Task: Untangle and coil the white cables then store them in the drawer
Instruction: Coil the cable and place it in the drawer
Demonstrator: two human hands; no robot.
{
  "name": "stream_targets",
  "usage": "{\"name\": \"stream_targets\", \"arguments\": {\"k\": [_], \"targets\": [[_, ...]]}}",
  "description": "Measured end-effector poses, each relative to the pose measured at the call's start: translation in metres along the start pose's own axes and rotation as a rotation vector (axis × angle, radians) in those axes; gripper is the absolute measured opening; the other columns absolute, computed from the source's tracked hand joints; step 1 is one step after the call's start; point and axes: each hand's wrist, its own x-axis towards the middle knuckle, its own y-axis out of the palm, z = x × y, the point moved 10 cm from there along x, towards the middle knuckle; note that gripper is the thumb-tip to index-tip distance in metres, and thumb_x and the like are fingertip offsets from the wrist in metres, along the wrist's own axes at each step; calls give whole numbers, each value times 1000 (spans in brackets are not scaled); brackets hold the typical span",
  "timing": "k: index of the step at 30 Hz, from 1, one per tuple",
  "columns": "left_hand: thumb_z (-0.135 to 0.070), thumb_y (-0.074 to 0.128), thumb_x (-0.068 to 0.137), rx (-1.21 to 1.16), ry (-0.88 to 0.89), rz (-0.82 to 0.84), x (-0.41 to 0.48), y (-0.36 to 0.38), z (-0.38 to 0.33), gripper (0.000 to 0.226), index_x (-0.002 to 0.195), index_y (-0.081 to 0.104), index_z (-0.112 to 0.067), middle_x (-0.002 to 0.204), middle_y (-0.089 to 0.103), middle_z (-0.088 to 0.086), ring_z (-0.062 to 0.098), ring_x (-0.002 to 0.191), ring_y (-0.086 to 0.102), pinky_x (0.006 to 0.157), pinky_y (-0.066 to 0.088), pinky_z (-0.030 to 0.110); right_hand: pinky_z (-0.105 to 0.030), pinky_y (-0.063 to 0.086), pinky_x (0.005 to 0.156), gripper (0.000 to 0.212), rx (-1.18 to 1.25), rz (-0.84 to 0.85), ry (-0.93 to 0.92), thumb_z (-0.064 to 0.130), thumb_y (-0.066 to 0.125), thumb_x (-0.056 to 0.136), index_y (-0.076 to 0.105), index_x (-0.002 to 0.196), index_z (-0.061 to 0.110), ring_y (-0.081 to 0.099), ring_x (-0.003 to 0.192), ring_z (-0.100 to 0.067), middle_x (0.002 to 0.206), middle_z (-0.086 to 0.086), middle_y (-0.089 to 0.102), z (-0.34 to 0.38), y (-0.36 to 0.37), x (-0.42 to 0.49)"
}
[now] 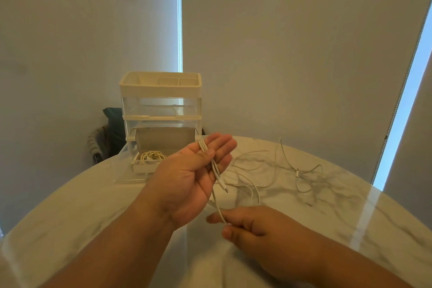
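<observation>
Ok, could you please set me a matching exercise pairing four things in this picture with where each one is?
Things:
1. coiled cable
2. held cable
3. loose cables
4. divided tray

Places:
A. spread on the marble table
B. on top of the organiser
C. inside the open bottom drawer
D. running from the left hand down to the right hand

Pairs: 1-C, 2-D, 3-A, 4-B.
</observation>
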Motion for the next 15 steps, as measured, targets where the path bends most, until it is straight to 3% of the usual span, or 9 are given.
{"name": "stream_targets", "arguments": {"k": [2, 6, 11, 13, 15], "targets": [[5, 38, 98, 38, 12, -42, 2, -6, 2, 29, 119, 58, 0, 113, 72, 16, 24, 102, 71, 84, 58, 30, 6, 30, 87, 31, -10, -26, -27, 38, 52, 101, 61, 130, 45, 45, 109, 30, 104, 46, 55, 5, -2, -1], [5, 41, 98, 148, 34, -91, 5, -11, 3, 28, 115, 62, -3, 109, 74, 13, 22, 101, 72, 85, 56, 30, -4, 39, 72, 26, -69, -74, -51, 39, 57, 98, 66, 123, 42, 56, 81, 17, 72, 43, 57, 9, -13, -2], [8, 45, 95, 312, 23, -58, 4, -7, 9, 29, 113, 65, -4, 107, 75, 11, 22, 102, 72, 86, 56, 30, -22, 47, 69, 18, -107, -270, -107, 37, 57, 99, 72, 93, 31, 60, 80, -4, 79, 18, 66, 10, -40, -6], [9, 46, 94, 327, 15, -50, 4, -6, 10, 29, 113, 65, -4, 107, 75, 12, 22, 101, 72, 86, 56, 30, -29, 50, 73, 18, -107, -339, -100, 36, 59, 98, 74, 93, 27, 62, 82, -6, 83, 12, 70, 6, -49, -9], [8, 47, 93, 307, 7, -60, 5, -7, 10, 29, 114, 64, -3, 107, 74, 12, 23, 101, 72, 86, 57, 31, -27, 49, 73, 18, -108, -383, -104, 36, 60, 97, 74, 92, 26, 63, 82, -5, 83, 12, 71, 5, -55, -11]]}}
